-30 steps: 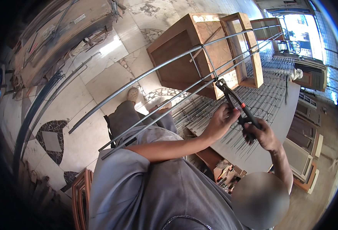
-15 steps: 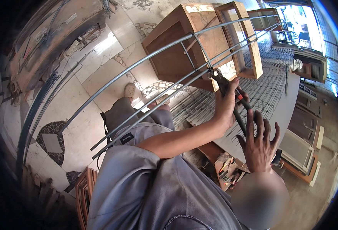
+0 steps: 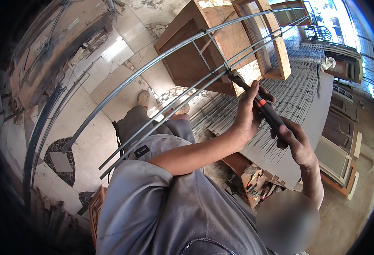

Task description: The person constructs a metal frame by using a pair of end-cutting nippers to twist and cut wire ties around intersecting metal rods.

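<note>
- the left hand (image 3: 247, 114) is closed around the upper part of a pair of pliers (image 3: 261, 108), fingers curled over the black and orange handles just below the head.
- the right hand (image 3: 296, 143) is wrapped around the lower end of the same handles, fist closed, a little down and to the right of the left hand.
- the metal nose of the pliers sits against the steel bars (image 3: 182, 100), at the spot where a thin bent stirrup (image 3: 214, 49) crosses them; whether the nose is pinched shut on wire there is too small to tell.
- the bars are long, grey and run in a curve from lower left to upper right, several side by side.
- behind the bars stands an open wooden box frame (image 3: 221, 38) on the pale stone floor (image 3: 110, 72).
- under the hands lies a flat board (image 3: 297, 106) with many thin rods laid across it.
- the person wears a grey shirt (image 3: 161, 208).
</note>
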Available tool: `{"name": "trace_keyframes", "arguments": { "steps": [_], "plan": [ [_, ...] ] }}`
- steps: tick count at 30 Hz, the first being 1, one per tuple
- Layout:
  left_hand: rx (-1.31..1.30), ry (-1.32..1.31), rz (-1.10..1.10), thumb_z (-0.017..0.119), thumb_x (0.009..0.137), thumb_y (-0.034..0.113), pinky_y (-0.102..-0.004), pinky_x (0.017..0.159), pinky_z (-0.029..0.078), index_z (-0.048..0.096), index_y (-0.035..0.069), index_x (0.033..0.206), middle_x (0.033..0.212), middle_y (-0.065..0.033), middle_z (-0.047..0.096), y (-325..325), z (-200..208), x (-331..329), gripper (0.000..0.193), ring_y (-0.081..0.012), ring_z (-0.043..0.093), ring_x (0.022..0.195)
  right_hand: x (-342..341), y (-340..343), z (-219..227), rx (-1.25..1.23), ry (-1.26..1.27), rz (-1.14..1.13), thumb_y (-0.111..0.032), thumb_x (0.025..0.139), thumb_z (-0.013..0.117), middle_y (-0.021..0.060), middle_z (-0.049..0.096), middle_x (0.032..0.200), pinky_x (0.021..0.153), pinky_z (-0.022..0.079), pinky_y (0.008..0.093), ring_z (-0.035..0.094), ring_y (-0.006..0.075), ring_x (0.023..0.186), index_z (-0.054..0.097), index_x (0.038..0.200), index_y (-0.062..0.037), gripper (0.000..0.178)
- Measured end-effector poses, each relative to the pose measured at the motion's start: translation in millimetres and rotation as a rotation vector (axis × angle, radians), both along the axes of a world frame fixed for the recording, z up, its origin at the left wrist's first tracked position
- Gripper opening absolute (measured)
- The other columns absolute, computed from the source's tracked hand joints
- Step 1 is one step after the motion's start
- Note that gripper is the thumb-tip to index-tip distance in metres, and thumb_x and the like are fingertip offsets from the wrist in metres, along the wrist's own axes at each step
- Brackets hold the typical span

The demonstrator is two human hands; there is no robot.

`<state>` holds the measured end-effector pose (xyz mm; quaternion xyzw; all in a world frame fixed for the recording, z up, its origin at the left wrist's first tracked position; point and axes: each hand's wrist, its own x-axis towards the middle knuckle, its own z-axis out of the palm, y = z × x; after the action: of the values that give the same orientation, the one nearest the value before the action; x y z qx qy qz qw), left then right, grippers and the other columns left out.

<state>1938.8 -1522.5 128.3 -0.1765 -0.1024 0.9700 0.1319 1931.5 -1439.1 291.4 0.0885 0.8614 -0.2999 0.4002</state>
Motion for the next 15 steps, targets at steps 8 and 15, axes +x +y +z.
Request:
{"name": "trace_keyframes", "arguments": {
  "steps": [8,15],
  "plan": [
    [-0.102,-0.116,0.025,0.061,0.089,0.038,-0.0305,0.069,0.050,0.050,0.006,0.089,0.068,-0.0072,0.057,4,6,-5,0.035,-0.0170,0.058,0.069,35,-19,-2,0.996,0.875,1.050,-0.027,0.086,0.068,0.0126,0.053,0.134,0.097,0.040,0.0421,0.056,0.0266,0.111,0.042,0.143,-0.0096,0.065],
    [-0.096,-0.175,0.009,0.065,0.091,0.044,-0.0302,0.076,0.056,0.044,0.004,0.108,0.091,-0.0102,0.058,-5,26,-13,0.048,-0.0151,0.062,0.082,20,15,-28,1.338,1.170,1.341,-0.021,0.084,0.061,0.0027,0.057,0.113,0.084,0.043,0.0360,0.056,0.0149,0.098,0.048,0.139,-0.0046,0.059]
  ]
}}
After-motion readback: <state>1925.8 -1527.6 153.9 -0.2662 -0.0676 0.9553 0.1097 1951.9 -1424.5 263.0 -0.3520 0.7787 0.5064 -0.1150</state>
